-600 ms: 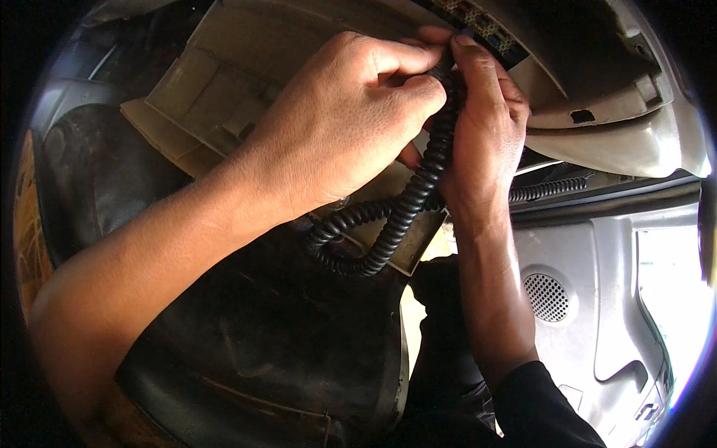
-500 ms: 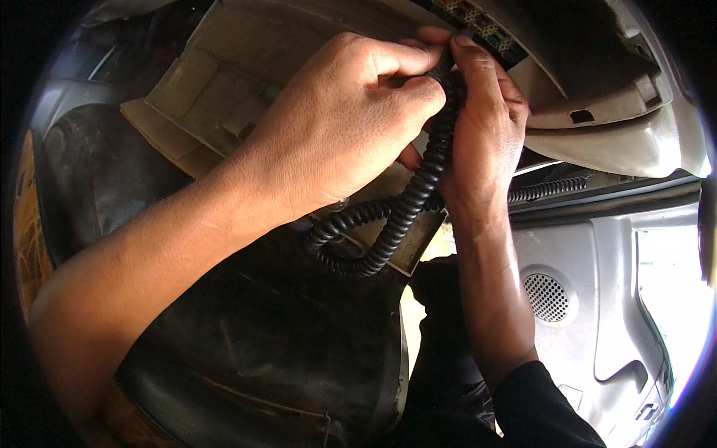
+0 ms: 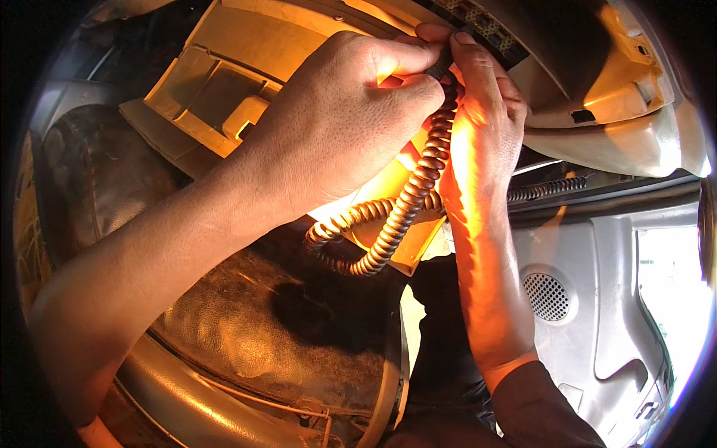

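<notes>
My left hand (image 3: 351, 127) and my right hand (image 3: 485, 127) meet high in the picture, fingers closed round the upper end of a coiled cord (image 3: 412, 194). Its very end is hidden among my fingertips, just below an opening with a fuse panel (image 3: 489, 30). The cord hangs from my hands in a loop, crossing itself near the middle. Strong orange light falls on the cord and on the inner side of my right hand and wrist.
A trim panel (image 3: 224, 67) lies behind my left hand. A worn dark padded surface (image 3: 254, 328) spreads below. At right are a pale curved dash piece (image 3: 612, 142), another coiled cord (image 3: 545, 189) and a grey door (image 3: 590, 269) with a round speaker grille (image 3: 545, 296).
Orange light now fills the scene, brightening the trim, cord, padded surface and my right hand, which were dimmer before. My hands and the cord have barely moved.
</notes>
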Demonstrator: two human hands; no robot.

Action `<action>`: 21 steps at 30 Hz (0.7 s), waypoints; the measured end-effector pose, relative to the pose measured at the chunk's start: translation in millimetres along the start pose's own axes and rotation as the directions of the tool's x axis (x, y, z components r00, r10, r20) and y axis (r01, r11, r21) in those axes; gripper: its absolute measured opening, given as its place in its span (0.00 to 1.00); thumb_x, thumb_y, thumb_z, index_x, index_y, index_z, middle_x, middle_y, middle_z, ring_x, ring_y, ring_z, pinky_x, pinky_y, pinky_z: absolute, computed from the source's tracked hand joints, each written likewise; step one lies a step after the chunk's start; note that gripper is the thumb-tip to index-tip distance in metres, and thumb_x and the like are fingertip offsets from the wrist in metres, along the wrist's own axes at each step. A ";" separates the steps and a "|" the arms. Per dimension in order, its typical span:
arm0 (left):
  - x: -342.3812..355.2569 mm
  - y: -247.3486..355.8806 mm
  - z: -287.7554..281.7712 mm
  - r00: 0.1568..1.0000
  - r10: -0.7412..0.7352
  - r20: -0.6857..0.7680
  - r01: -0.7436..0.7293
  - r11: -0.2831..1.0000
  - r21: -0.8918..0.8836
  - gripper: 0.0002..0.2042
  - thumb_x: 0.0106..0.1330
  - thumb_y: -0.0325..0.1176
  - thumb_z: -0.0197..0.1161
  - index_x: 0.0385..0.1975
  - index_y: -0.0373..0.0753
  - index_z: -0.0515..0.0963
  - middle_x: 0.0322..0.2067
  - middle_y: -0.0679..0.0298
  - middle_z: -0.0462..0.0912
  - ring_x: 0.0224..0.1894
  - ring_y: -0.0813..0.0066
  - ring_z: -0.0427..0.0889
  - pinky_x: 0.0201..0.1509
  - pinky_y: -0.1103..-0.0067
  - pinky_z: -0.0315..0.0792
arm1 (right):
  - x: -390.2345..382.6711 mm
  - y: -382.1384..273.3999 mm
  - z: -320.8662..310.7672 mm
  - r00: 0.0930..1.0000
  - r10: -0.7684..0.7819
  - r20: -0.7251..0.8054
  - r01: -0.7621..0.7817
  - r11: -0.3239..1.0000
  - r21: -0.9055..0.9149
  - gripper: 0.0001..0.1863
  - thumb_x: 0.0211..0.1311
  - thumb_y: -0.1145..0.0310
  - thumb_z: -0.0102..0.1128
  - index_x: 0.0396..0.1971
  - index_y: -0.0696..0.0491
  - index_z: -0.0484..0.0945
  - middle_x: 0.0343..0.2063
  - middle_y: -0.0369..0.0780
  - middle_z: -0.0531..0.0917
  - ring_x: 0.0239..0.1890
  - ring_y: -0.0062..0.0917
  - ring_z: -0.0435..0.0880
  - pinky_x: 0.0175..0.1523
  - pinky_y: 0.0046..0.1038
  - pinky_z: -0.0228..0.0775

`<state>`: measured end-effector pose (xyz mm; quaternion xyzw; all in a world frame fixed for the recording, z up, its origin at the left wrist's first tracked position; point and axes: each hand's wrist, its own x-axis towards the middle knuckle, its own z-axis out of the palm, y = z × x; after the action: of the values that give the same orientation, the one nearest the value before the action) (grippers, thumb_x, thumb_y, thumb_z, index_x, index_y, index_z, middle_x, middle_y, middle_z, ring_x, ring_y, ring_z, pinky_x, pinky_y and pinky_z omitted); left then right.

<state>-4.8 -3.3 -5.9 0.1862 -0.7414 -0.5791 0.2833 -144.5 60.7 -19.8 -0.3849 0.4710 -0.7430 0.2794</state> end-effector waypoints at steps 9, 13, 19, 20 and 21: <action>-3.4 4.1 1.8 0.999 0.049 -0.006 -0.049 0.998 -0.045 0.23 0.76 0.35 0.59 0.66 0.32 0.75 0.37 0.64 0.87 0.29 0.84 0.84 0.24 0.86 0.74 | -6.3 -6.1 8.0 0.997 -0.033 -0.068 0.027 0.996 -0.089 0.16 0.78 0.63 0.55 0.45 0.59 0.88 0.31 0.36 0.88 0.31 0.15 0.83 0.38 0.17 0.74; -5.1 3.3 0.2 0.998 0.057 0.010 -0.057 0.998 -0.012 0.22 0.76 0.35 0.58 0.66 0.31 0.75 0.35 0.65 0.87 0.26 0.85 0.82 0.25 0.86 0.73 | -5.7 -4.5 4.8 0.994 -0.087 -0.071 0.077 0.987 -0.138 0.16 0.78 0.63 0.54 0.42 0.57 0.89 0.30 0.34 0.87 0.29 0.11 0.79 0.36 0.16 0.70; -1.3 2.8 4.5 0.999 0.046 -0.006 -0.046 0.999 -0.018 0.22 0.75 0.34 0.57 0.67 0.38 0.77 0.34 0.70 0.85 0.24 0.89 0.79 0.23 0.87 0.69 | -4.5 -4.9 6.5 0.998 -0.007 -0.065 0.008 1.000 0.012 0.16 0.78 0.64 0.55 0.40 0.59 0.88 0.26 0.29 0.83 0.25 0.08 0.72 0.30 0.15 0.63; -1.0 3.4 3.1 1.000 0.030 0.007 -0.030 0.999 -0.011 0.22 0.75 0.34 0.57 0.67 0.38 0.77 0.35 0.70 0.85 0.25 0.89 0.79 0.23 0.87 0.69 | -4.1 -5.4 5.8 0.998 -0.010 -0.066 0.010 1.000 0.006 0.16 0.78 0.64 0.55 0.40 0.59 0.88 0.25 0.29 0.82 0.24 0.08 0.71 0.30 0.15 0.62; -1.2 3.8 2.5 1.000 0.015 0.013 -0.015 1.000 -0.006 0.22 0.75 0.34 0.57 0.67 0.38 0.77 0.35 0.70 0.85 0.25 0.89 0.79 0.23 0.87 0.69 | -4.2 -4.6 5.4 0.998 -0.009 -0.067 0.009 1.000 0.002 0.16 0.78 0.64 0.55 0.40 0.59 0.88 0.24 0.28 0.82 0.24 0.07 0.70 0.29 0.15 0.61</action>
<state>-5.3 0.3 -2.9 0.1761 -0.7431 -0.5803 0.2831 -137.9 63.1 -15.5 -0.3617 0.4776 -0.7571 0.2605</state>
